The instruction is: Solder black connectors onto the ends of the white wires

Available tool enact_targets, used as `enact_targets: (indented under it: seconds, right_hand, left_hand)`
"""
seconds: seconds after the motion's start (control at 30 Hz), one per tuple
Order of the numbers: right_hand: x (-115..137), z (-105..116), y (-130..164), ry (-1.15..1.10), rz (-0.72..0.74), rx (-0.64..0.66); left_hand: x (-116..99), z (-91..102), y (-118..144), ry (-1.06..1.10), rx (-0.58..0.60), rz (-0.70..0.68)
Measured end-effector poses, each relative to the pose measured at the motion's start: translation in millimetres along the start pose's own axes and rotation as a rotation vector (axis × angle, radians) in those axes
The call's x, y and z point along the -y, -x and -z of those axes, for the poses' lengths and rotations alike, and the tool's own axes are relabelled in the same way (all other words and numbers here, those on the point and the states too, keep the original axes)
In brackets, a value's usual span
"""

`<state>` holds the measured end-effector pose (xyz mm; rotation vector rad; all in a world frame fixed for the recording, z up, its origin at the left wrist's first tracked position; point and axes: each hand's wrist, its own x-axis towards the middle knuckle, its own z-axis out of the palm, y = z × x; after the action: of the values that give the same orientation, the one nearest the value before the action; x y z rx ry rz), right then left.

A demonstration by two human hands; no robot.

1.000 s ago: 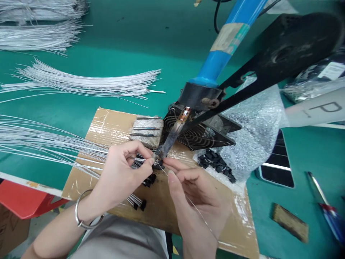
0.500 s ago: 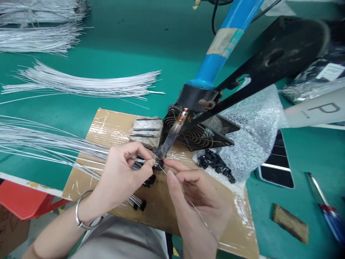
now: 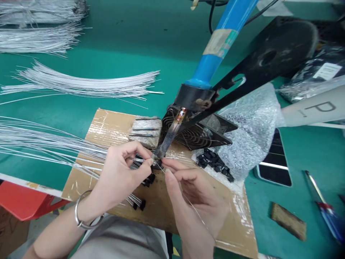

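Note:
My left hand (image 3: 121, 172) pinches a thin white wire (image 3: 54, 147) from a bundle that fans out to the left, holding its end at the tip of a soldering iron (image 3: 169, 138). The iron has a blue handle (image 3: 215, 43) and is fixed on a black stand, pointing down at the taped cardboard board (image 3: 107, 126). My right hand (image 3: 194, 194) pinches a thin strand of solder wire (image 3: 196, 212) and touches it to the same tip. Small black connectors (image 3: 148, 180) lie under my hands.
A black wire-guard fan (image 3: 196, 133) sits behind the iron. Loose black connectors (image 3: 215, 165) lie on bubble wrap (image 3: 253, 126). More white wire bundles (image 3: 81, 84) lie on the green table. A phone (image 3: 275, 165), a brown pad (image 3: 288, 220) and a pen-like tool (image 3: 320, 201) lie at the right.

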<state>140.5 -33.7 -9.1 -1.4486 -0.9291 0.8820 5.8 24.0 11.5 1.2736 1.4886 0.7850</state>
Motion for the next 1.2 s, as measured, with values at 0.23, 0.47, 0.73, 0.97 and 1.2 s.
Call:
enact_targets:
  seconds: [0.23,0.47,0.73,0.97,1.2]
  right_hand:
    - [-7.8,3.7,-0.2,0.093,0.083,0.006]
    - [-9.9,4.1,-0.6,0.110,0.124,0.004]
    - [-9.3,4.2,0.3,0.129,0.120,0.010]
    - [-9.5,4.2,-0.4,0.098,0.119,0.015]
    - [-9.0,2.7,0.1,0.090,0.121,0.004]
  left_hand:
    - [-0.2,-0.8,1.8,-0.004,0.020,-0.011]
    - [0.0,-1.1,2.6,0.004,0.016,-0.041]
    - [0.4,-0.8,2.9,0.004,0.011,-0.041]
    - [0.8,-0.5,2.5,-0.009,0.010,-0.042]
    - [0.1,0.0,4.1,0.005,0.003,-0.057]
